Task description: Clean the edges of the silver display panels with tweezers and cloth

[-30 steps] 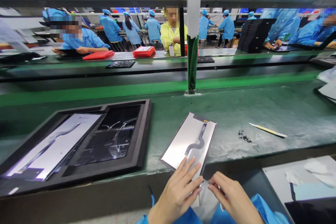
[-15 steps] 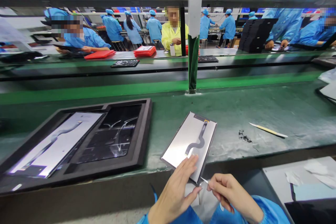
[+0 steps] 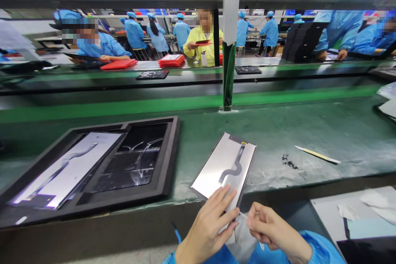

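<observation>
A display panel (image 3: 229, 160) with a silvery back and a wavy dark ribbon cable (image 3: 236, 167) lies aslant on the green bench, its near end overhanging the edge. My left hand (image 3: 212, 220) rests on that near end, fingers stretched out over the silvery back. Close by on the right, my right hand (image 3: 272, 227) pinches a thin white pointed stick (image 3: 243, 215), its tip at the panel's near right edge. Fingers hide most of the stick, so its exact kind is unclear.
A dark foam tray (image 3: 173, 152) at left holds another silvery panel (image 3: 77, 161) and a glossy black one (image 3: 133, 161). Black scraps (image 3: 289, 161) and a yellow tool with pale ends (image 3: 318, 154) lie at right. A post (image 3: 228, 74) rises behind; co-workers sit beyond.
My left fingers have shifted slightly, coming nearer the stick's tip. My right hand has moved up a little. Across the bench, a person in yellow now holds up a flat red item.
</observation>
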`<state>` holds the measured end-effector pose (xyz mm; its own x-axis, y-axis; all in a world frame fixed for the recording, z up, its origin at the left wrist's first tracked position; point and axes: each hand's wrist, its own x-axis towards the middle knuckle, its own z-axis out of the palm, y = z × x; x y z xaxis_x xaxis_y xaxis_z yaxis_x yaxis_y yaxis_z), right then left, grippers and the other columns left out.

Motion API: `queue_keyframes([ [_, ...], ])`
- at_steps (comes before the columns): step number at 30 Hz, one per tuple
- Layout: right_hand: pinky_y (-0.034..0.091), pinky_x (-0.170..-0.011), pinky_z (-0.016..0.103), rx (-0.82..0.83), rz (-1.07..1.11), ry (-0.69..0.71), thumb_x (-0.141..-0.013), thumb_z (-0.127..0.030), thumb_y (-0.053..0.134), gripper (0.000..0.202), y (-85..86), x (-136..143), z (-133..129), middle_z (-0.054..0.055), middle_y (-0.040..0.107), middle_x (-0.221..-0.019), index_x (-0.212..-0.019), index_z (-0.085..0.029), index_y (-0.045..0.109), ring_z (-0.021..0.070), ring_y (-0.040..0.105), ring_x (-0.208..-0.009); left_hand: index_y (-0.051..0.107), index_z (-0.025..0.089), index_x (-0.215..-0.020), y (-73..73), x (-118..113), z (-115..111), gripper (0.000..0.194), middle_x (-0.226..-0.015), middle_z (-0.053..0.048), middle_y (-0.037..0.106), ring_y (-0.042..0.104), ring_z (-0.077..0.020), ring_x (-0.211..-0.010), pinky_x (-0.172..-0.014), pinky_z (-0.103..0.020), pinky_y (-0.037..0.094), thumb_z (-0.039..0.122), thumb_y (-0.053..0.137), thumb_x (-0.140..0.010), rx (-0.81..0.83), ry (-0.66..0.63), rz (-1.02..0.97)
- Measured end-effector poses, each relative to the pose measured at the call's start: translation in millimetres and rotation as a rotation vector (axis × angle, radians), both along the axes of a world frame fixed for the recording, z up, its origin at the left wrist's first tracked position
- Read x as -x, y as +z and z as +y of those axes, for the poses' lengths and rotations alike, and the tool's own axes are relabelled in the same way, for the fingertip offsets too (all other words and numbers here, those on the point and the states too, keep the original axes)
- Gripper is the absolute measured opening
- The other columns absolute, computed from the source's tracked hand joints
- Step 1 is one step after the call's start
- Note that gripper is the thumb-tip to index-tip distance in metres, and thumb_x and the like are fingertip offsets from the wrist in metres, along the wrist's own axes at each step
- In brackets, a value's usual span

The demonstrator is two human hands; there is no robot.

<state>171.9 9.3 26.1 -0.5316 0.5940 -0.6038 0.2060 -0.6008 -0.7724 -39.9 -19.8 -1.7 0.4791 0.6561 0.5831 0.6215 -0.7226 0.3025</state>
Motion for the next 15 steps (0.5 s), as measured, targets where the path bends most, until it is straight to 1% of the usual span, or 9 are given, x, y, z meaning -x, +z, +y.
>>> queue_keyframes([
  [3,0.019,-0.029,0.015,-0.12,-0.007,0.01,-0.068,-0.068,0.072,0.053,-1.9,-1.7,-0.8,-0.009,0.052,-0.057,-0.073,-0.021,0.048,0.0015,0.033,-0.036,0.054,0.013,-0.129,0.1,0.1,0.3,0.033,-0.142,-0.016,0.057,0.042,-0.0276,-0.141,-0.11,-0.046,0.046,0.02,0.054,-0.097,0.004,0.012,-0.013],
  [5,0.026,-0.029,0.016,-0.168,-0.011,0.032,-0.072,-0.07,0.066,0.053,-3.5,-2.9,-1.3,-0.008,0.051,-0.057,-0.073,-0.021,0.049,0.003,0.037,-0.034,0.046,0.009,-0.139,0.4,-0.1,-0.5,0.045,-0.14,-0.019,0.058,0.044,-0.0266,-0.14,-0.111,-0.044,0.045,0.028,0.054,-0.098,0.011,0.04,-0.023],
  [6,0.028,-0.029,0.017,-0.181,-0.015,0.043,-0.074,-0.073,0.064,0.054,-4.3,-3.4,-1.6,-0.008,0.05,-0.056,-0.073,-0.021,0.049,0.0035,0.037,-0.034,0.043,0.008,-0.141,0.6,-0.4,-1.1,0.05,-0.139,-0.02,0.058,0.045,-0.0266,-0.14,-0.111,-0.043,0.045,0.031,0.055,-0.098,0.012,0.054,-0.024],
  [8,0.026,-0.031,0.017,-0.195,-0.03,0.051,-0.074,-0.077,0.059,0.057,-5.7,-3.9,-2.2,-0.008,0.05,-0.055,-0.074,-0.021,0.049,0.0038,0.036,-0.034,0.042,0.008,-0.142,1.0,-1.2,-2.3,0.053,-0.139,-0.02,0.058,0.045,-0.0272,-0.14,-0.111,-0.043,0.045,0.033,0.056,-0.098,0.012,0.069,-0.015],
  [11,0.02,-0.034,0.018,-0.219,-0.053,0.041,-0.075,-0.081,0.053,0.06,-6.7,-3.4,-2.9,-0.009,0.043,-0.051,-0.073,-0.021,0.05,0.0039,0.03,-0.036,0.045,0.009,-0.14,0.5,-2.4,-2.6,0.048,-0.139,-0.019,0.059,0.044,-0.0282,-0.14,-0.111,-0.044,0.046,0.029,0.056,-0.098,0.004,0.075,0.006],
  [13,0.017,-0.036,0.02,-0.227,-0.053,0.033,-0.075,-0.079,0.055,0.059,-6.5,-2.3,-3.3,-0.01,0.039,-0.048,-0.072,-0.021,0.05,0.0044,0.026,-0.038,0.046,0.009,-0.138,-0.5,-2.5,-1.8,0.045,-0.139,-0.019,0.059,0.044,-0.028,-0.14,-0.111,-0.044,0.046,0.025,0.056,-0.097,-0.008,0.074,0.021],
  [15,0.016,-0.038,0.021,-0.22,-0.035,0.037,-0.073,-0.076,0.062,0.056,-6.0,-1.3,-3.5,-0.011,0.037,-0.047,-0.071,-0.021,0.05,0.0047,0.024,-0.039,0.046,0.008,-0.139,-2.0,-2.0,-0.7,0.044,-0.139,-0.019,0.058,0.044,-0.0274,-0.14,-0.11,-0.045,0.046,0.02,0.053,-0.097,-0.025,0.062,0.038],
])
